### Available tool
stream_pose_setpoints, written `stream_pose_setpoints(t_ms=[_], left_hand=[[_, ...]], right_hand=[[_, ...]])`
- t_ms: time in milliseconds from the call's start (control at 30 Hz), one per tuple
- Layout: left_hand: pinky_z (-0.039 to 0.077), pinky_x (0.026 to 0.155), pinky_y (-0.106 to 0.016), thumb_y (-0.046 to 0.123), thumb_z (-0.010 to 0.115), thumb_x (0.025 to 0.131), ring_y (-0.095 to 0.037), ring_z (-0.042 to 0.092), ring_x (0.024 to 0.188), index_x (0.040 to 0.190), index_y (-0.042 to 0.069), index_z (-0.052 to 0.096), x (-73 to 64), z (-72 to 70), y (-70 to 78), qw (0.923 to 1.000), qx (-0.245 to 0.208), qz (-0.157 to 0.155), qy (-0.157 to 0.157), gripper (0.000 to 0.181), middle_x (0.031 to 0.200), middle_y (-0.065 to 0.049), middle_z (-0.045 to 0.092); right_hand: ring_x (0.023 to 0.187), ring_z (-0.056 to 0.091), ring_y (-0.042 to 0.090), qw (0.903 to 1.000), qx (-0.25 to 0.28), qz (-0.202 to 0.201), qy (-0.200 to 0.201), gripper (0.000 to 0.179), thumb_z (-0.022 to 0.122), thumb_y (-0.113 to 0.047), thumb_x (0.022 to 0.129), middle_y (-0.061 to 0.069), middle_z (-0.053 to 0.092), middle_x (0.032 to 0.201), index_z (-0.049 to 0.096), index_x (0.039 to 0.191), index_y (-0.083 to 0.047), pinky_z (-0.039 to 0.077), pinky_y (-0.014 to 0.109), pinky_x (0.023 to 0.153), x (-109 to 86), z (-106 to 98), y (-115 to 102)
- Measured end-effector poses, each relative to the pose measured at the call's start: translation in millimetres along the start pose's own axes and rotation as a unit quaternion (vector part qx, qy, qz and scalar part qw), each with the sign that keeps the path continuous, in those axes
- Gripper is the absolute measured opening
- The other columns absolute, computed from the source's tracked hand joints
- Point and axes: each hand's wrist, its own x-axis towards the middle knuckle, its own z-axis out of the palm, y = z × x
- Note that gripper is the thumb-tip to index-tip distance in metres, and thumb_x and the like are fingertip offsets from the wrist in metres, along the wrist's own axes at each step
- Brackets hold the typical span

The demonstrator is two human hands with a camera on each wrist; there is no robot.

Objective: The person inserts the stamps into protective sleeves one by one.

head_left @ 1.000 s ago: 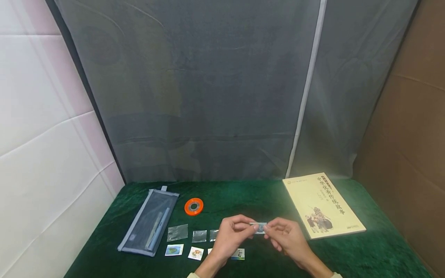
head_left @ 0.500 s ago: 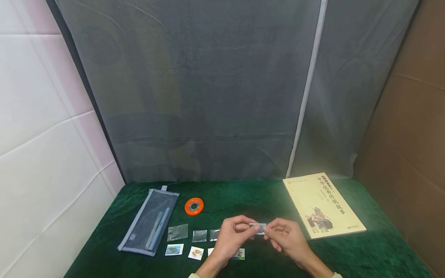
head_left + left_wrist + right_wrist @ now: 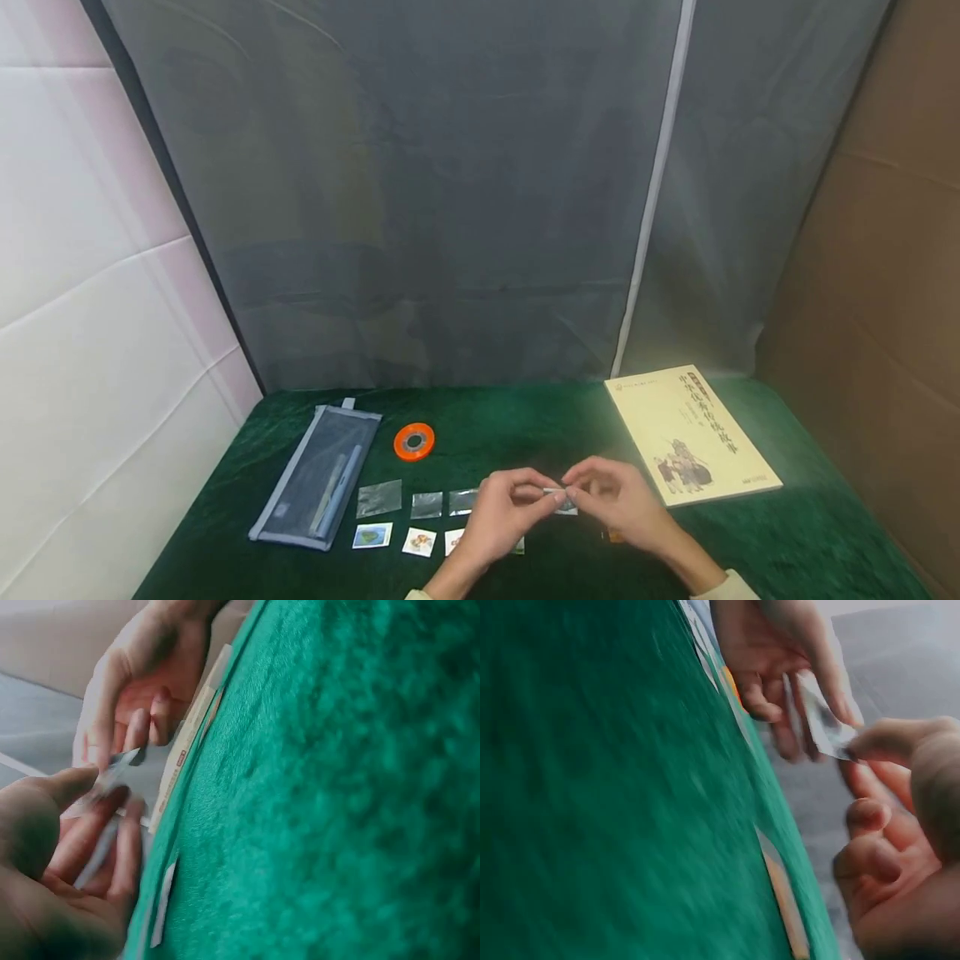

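A small picture card [image 3: 567, 507] is held up between both hands over the green cloth. My left hand [image 3: 504, 512] pinches its left end between thumb and fingers. At the other end, the thumb and forefinger of my right hand [image 3: 624, 510] grip it. Seen by the right wrist camera, the card [image 3: 823, 724] is tilted and pale, with a dark print. A thin, pale, see-through strip [image 3: 97, 855] shows among the left fingers in the left wrist view.
Left of the hands lie small clear plastic bags [image 3: 379, 499] above a row of picture cards [image 3: 372, 535], partly covered by the left forearm. Behind are a mesh pencil pouch [image 3: 318, 479] and an orange ring-shaped disc [image 3: 414, 442]. A yellow book [image 3: 693, 437] lies right.
The head view has shifted slightly. The right forefinger has lifted and moved left toward the left fingertips, and the card between the hands is tilted flatter. An orange-printed piece now shows below the right hand.
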Motion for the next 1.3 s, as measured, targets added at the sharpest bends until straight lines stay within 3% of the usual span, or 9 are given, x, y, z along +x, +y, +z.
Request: stream_pose_setpoints(t_ms=[133, 300, 500, 633, 900, 1033, 1167, 1300], left_hand=[[0.06, 0.071, -0.02, 0.031, 0.08, 0.1, 0.0, 0.074, 0.082, 0.102, 0.023, 0.083, 0.0, -1.4, 2.9, 0.9974, 0.068, 0.02, -0.012, 0.009, 0.095, 0.01, 0.082], [0.058, 0.069, -0.019, 0.019, 0.081, 0.099, 0.004, 0.071, 0.078, 0.102, 0.019, 0.083, -0.9, -2.6, 6.4, 0.9919, 0.113, 0.037, -0.044, 0.004, 0.091, 0.013, 0.081], [0.056, 0.074, -0.018, 0.004, 0.082, 0.093, 0.005, 0.065, 0.084, 0.107, 0.018, 0.082, -2.0, -5.2, 8.3, 0.9789, 0.176, 0.062, -0.084, 0.02, 0.098, 0.011, 0.079], [0.056, 0.075, -0.017, 0.0, 0.083, 0.09, 0.004, 0.063, 0.085, 0.106, 0.016, 0.083, -4.9, -3.6, 10.6, 0.9701, 0.216, 0.071, -0.085, 0.022, 0.099, 0.007, 0.077], [0.056, 0.074, -0.018, 0.003, 0.085, 0.09, 0.005, 0.063, 0.084, 0.099, 0.019, 0.085, -6.5, -2.0, 11.4, 0.9656, 0.236, 0.055, -0.094, 0.018, 0.095, 0.011, 0.074], [0.057, 0.076, -0.017, 0.003, 0.084, 0.091, 0.005, 0.066, 0.088, 0.098, 0.018, 0.086, -6.6, -1.9, 11.9, 0.9649, 0.231, 0.057, -0.11, 0.016, 0.103, 0.01, 0.074], [0.058, 0.078, -0.017, 0.004, 0.084, 0.092, 0.004, 0.066, 0.091, 0.1, 0.017, 0.086, -6.9, -1.5, 12.5, 0.9635, 0.233, 0.06, -0.118, 0.015, 0.107, 0.009, 0.074], [0.058, 0.078, -0.018, 0.005, 0.085, 0.092, 0.004, 0.066, 0.091, 0.11, 0.018, 0.084, -4.8, -3.9, 12.5, 0.9633, 0.231, 0.064, -0.121, 0.022, 0.107, 0.008, 0.076]], right_hand=[[0.053, 0.046, -0.004, 0.9973, -0.06, 0.006, -0.042, 0.006, 0.078, -0.021, 0.101, 0.0, 0.078, 0.091, 0.078, 0.107, -0.022, 0.042, 0.022, 0.046, 1.7, -10.8, 0.9], [0.05, 0.042, -0.005, 0.9911, -0.11, 0.02, -0.072, 0.004, 0.081, -0.026, 0.098, -0.007, 0.078, 0.091, 0.079, 0.101, -0.026, 0.039, 0.02, 0.046, 2.1, -14.0, 1.5], [0.048, 0.052, 0.0, 0.9841, -0.144, 0.05, -0.091, 0.004, 0.082, -0.029, 0.097, -0.014, 0.078, 0.087, 0.079, 0.098, -0.027, 0.05, 0.025, 0.047, 0.8, -12.3, 4.4], [0.05, 0.058, 0.003, 0.9818, -0.151, 0.062, -0.097, 0.006, 0.083, -0.027, 0.096, -0.015, 0.077, 0.086, 0.079, 0.099, -0.024, 0.055, 0.028, 0.048, -0.3, -11.9, 3.9], [0.073, 0.063, 0.0, 0.979, -0.173, 0.039, -0.101, 0.008, 0.085, -0.023, 0.095, -0.015, 0.072, 0.088, 0.079, 0.097, -0.029, 0.057, 0.027, 0.052, -1.0, -11.7, 1.8], [0.081, 0.061, -0.001, 0.9747, -0.201, 0.014, -0.096, 0.007, 0.086, -0.027, 0.094, -0.017, 0.069, 0.091, 0.08, 0.099, -0.029, 0.056, 0.023, 0.065, -1.1, -12.6, 1.1], [0.086, 0.06, -0.002, 0.9697, -0.226, 0.001, -0.092, 0.007, 0.086, -0.029, 0.094, -0.022, 0.068, 0.091, 0.082, 0.099, -0.03, 0.054, 0.025, 0.079, -1.5, -13.9, 1.3], [0.086, 0.06, -0.002, 0.9694, -0.227, 0.001, -0.094, 0.007, 0.086, -0.03, 0.094, -0.022, 0.068, 0.09, 0.082, 0.099, -0.032, 0.053, 0.025, 0.079, -2.0, -14.7, 2.1]])
